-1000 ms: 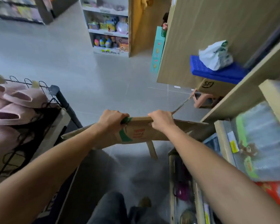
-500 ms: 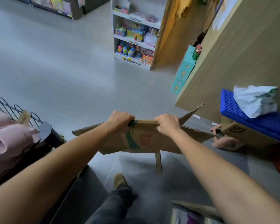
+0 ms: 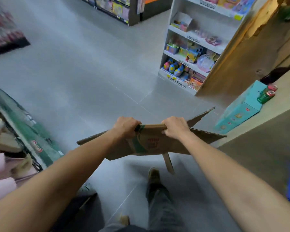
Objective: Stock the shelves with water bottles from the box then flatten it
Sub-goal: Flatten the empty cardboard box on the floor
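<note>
left hand [image 3: 125, 127], right hand [image 3: 175, 127] gripping box [image 3: 151, 143] (flattened)

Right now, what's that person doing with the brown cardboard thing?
A person holds a cardboard box out in front in a shop aisle. The left grip and the right grip both curl over its top edge. The box looks already folded flat, with flaps sticking out, and no water bottles show in it. A toy shelf stands ahead on the right.
</note>
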Available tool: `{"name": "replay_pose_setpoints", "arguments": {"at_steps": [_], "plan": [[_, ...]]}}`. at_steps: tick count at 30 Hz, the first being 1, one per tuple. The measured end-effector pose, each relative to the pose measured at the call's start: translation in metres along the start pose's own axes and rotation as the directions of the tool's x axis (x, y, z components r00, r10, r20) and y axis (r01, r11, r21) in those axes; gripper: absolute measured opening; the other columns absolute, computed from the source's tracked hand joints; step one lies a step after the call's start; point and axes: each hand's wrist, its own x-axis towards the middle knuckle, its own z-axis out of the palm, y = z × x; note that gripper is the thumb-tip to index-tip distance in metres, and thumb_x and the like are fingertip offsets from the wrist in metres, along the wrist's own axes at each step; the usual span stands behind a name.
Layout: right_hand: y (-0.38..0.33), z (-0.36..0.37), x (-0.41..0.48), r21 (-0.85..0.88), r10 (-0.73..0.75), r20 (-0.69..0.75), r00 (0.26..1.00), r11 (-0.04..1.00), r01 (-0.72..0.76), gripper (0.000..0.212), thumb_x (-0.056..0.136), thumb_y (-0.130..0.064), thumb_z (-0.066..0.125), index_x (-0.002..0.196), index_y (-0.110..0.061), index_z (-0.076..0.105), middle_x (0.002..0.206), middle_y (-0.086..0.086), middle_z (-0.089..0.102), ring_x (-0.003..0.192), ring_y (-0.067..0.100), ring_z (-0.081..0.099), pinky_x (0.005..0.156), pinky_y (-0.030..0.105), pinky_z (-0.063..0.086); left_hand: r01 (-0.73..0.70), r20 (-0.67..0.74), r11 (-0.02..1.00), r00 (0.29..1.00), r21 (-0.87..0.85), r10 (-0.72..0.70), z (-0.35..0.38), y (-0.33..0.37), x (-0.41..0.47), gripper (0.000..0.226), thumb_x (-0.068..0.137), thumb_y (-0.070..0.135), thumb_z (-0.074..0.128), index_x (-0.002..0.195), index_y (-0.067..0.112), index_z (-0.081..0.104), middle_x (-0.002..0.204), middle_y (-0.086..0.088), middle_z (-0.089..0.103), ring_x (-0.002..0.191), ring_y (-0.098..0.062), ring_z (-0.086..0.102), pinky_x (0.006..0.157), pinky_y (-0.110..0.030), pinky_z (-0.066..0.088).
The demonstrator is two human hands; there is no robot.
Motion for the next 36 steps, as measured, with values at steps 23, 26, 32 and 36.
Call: {"name": "replay_pose_setpoints", "arguments": {"at_steps": [23,26,32,36], "plan": [[-0.234,-0.021,0.445,-0.328,-0.591,-0.058,0.804,0.772,0.544,0.022,0.062,-0.004,0.073,0.073,-0.021,0.063,0.065,-0.002,0.064,0.064,0.024,0.065,0.054,0.026,0.028,0.79,-0.14,0.526,0.51,-0.314,-0.849,0.072,-0.337,0.058,0.041,0.087,0.022,0.06,0.127,0.03,0.054,0.102,0.002,0.069,0.087,-0.029,0.066,0.054,-0.033,0.042],[-0.265,-0.004,0.514,-0.308,-0.586,-0.128,0.8,0.791,0.529,0.027,0.051,-0.006,0.079,0.068,-0.021,0.065,0.057,-0.003,0.062,0.055,0.022,0.063,0.051,0.022,0.029,0.79,-0.112,0.54,0.533,-0.29,-0.839,0.082,-0.409,0.085,0.043,0.088,0.018,0.056,0.129,0.029,0.051,0.111,0.004,0.066,0.095,-0.027,0.064,0.056,-0.033,0.036],[-0.282,0.04,0.594,-0.185,-0.612,-0.201,0.765,0.79,0.584,0.045,0.042,-0.003,0.081,0.082,-0.014,0.065,0.07,0.004,0.065,0.06,0.027,0.062,0.049,0.025,0.04,0.766,-0.129,0.556,0.546,-0.322,-0.828,0.13,-0.482,0.126,0.066,0.059,-0.003,0.072,0.117,0.026,0.063,0.112,0.003,0.068,0.094,-0.022,0.068,0.058,-0.03,0.053],[-0.297,0.097,0.631,-0.174,-0.675,-0.189,0.713,0.737,0.653,0.059,0.034,-0.001,0.082,0.09,-0.013,0.066,0.087,0.002,0.069,0.072,0.025,0.065,0.058,0.026,0.048,0.79,-0.152,0.55,0.529,-0.273,-0.835,0.198,-0.501,0.135,0.074,0.049,-0.012,0.075,0.115,0.02,0.066,0.103,-0.008,0.07,0.084,-0.026,0.07,0.048,-0.033,0.055]]}}
